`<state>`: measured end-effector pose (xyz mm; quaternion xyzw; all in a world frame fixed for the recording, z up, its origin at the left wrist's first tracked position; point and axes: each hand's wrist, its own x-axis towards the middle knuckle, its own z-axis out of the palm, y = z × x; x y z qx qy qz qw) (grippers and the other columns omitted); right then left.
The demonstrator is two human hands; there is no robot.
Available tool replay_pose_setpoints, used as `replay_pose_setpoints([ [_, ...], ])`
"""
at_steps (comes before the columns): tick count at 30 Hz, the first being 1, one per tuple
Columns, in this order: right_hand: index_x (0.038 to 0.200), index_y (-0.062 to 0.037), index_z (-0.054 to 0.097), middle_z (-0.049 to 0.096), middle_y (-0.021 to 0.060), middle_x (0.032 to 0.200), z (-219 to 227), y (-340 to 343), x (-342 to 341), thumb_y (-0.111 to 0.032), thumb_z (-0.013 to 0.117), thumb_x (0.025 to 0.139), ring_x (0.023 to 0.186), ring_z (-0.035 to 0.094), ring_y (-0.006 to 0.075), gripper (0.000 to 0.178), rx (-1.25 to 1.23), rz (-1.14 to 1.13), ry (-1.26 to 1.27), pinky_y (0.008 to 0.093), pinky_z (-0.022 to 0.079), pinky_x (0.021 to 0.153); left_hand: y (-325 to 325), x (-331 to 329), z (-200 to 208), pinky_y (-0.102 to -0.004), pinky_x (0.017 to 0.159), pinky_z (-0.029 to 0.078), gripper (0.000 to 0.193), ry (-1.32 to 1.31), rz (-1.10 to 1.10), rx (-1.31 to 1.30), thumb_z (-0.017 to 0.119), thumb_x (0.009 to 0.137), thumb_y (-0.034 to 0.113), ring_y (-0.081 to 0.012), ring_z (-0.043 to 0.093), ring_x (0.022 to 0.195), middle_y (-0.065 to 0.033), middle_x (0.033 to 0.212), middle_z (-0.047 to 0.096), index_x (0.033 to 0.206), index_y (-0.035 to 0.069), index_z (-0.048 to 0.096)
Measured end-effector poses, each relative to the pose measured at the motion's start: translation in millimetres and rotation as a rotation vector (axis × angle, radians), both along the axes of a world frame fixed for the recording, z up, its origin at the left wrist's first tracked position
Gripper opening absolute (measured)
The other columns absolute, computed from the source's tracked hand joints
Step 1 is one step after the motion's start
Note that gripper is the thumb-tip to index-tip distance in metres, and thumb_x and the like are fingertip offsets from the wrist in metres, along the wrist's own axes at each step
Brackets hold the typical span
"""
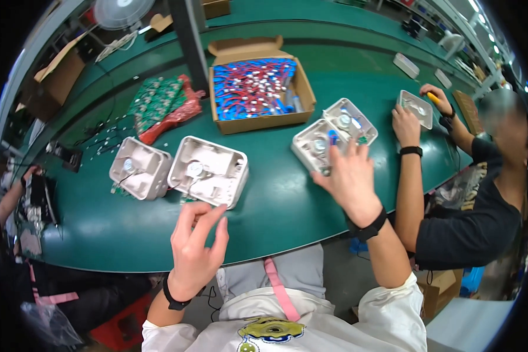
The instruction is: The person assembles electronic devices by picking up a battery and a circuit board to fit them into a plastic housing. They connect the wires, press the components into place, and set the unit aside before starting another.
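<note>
My left hand (196,249) hovers at the near edge of a white plastic housing (234,176), its thumb and fingers apart, holding nothing I can see. That housing has a round silver part inside and a wire hanging over its near side. A second white housing (155,170) stands against it on the left. My right hand (352,179) reaches over another white housing (304,149), its fingers spread. Just beyond its index fingertip is a small blue cylindrical part (333,138). Behind that, one more white housing (366,120) touches the first, with a small green board near my fingers.
An open cardboard box (258,124) holds many blue cylinders with red wires. Left of it lie stacked green circuit boards (161,100) and red bubble wrap (167,126). At right, a co-worker (469,205) handles a white housing (425,120) and an orange-handled tool (433,98).
</note>
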<state>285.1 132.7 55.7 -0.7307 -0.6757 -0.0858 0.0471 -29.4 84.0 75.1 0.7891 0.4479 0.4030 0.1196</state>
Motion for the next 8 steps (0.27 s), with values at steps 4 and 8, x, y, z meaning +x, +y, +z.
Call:
replay_pose_setpoints([
  [4, 0.124, -0.0061, 0.069, 0.058, 0.0281, 0.142, 10, 20, 20, -0.049, 0.087, 0.078, 0.121, 0.057, 0.0439, 0.066, -0.112, -0.085, 0.011, 0.0571, 0.055, 0.091, 0, -5, -8, -0.0375, 0.068, 0.056, 0.037, 0.045, 0.148, 0.016, 0.077, 0.085, -0.007, -0.0282, 0.066, 0.079, -0.0129, 0.109, 0.064, 0.121, 0.001, 0.074],
  [8, 0.135, -0.0118, 0.069, 0.059, 0.0272, 0.142, 12, 42, 31, -0.053, 0.086, 0.079, 0.128, 0.054, 0.0390, 0.072, -0.200, -0.207, -0.037, 0.0587, 0.056, 0.091, 6, -22, -9, -0.0381, 0.070, 0.058, 0.039, 0.047, 0.120, 0.015, 0.076, 0.086, -0.006, -0.0310, 0.071, 0.088, -0.0138, 0.125, 0.065, 0.124, 0.003, 0.073],
])
